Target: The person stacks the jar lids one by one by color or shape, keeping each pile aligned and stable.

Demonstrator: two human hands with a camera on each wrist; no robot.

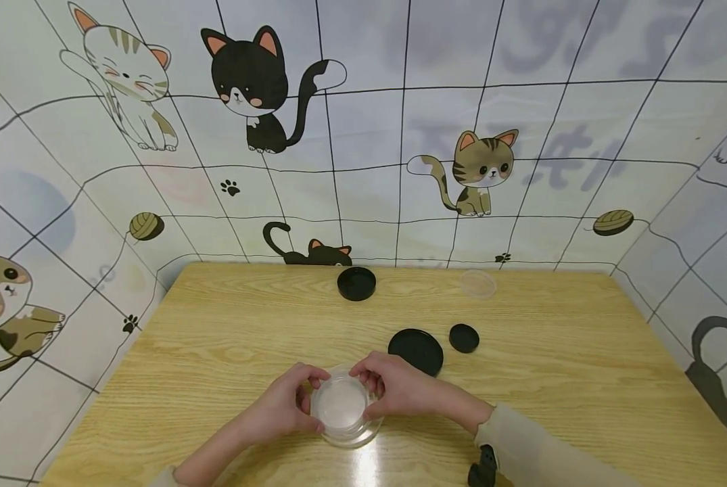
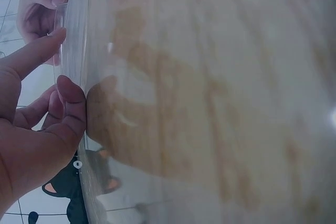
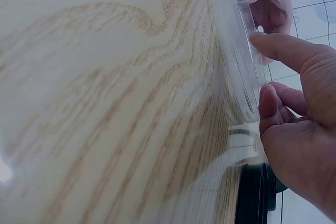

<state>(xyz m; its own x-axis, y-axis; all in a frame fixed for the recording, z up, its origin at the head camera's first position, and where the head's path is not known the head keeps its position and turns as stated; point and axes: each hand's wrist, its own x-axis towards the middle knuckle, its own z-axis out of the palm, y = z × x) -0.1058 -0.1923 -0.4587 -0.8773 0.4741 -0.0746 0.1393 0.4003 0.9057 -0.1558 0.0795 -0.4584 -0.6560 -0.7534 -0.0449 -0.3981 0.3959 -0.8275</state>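
Low over the front middle of the table, a small clear round dish [image 1: 341, 404] sits within or on top of a wider clear round dish [image 1: 356, 443]. My left hand [image 1: 287, 404] pinches the small dish's rim from the left, thumb in front and index finger behind. From the right, my right hand [image 1: 400, 387] grips the same rim, with its thumb near the front. Seen edge-on in the right wrist view, the clear dishes [image 3: 239, 51] lie close to the wood, fingertips at the upper edge. Whether the two dishes are fully nested I cannot tell.
A large black round lid [image 1: 416, 352] lies just behind the right hand, with a smaller black disc [image 1: 464, 337] beside it. Farther back are a black round dish or lid [image 1: 356, 283] and a clear disc [image 1: 478, 284]. Cat-print cloth walls [image 1: 369, 135] surround the wooden table [image 1: 229, 325].
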